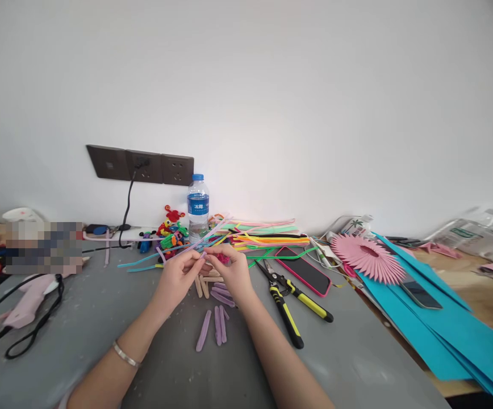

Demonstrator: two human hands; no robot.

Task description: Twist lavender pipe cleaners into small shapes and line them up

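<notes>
My left hand (179,279) and my right hand (230,271) meet above the middle of the grey table, fingertips pinched close together. Between them is a light purple pipe cleaner (209,238), its long end slanting up toward the back; the part inside the fingers is mostly hidden. Just beneath my hands lie several bare wooden craft sticks (204,287). Nearer to me are several short sticks with a purple covering (204,330). Behind my hands a pile of coloured pipe cleaners (267,241) spreads out, with blue ones (140,266) reaching left.
Yellow-and-black cutters (287,286) lie right of my hands, beside a pink-cased phone (304,271). A water bottle (197,207) stands against the wall. A pink glue gun (31,304) with its black cord lies left. Blue sheets (438,335) and a pleated pink paper ring (368,258) are right.
</notes>
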